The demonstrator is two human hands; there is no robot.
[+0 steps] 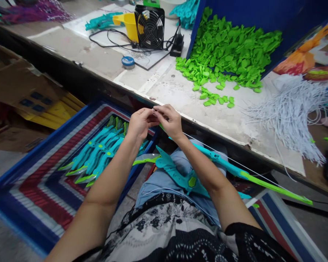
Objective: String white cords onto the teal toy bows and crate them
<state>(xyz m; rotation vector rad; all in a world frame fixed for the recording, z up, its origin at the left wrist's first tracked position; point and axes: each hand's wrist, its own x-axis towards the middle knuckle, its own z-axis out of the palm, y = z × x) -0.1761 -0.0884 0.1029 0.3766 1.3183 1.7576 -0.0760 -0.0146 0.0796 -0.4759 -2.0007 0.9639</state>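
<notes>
My left hand (140,123) and my right hand (170,120) meet in front of the table edge, fingers pinched together on the green tip of a teal and green toy bow (229,168) and its thin white string (235,162). The bow slants down to the right across my lap. Another teal bow piece (177,174) lies on my lap under my right forearm.
A striped bag (38,182) at my left holds several teal bows (98,154). On the table (180,96) lie a heap of green plastic pieces (229,51), a bundle of white strings (292,109), a black fan (149,27), a yellow scoop (127,22) and a tape roll (128,62).
</notes>
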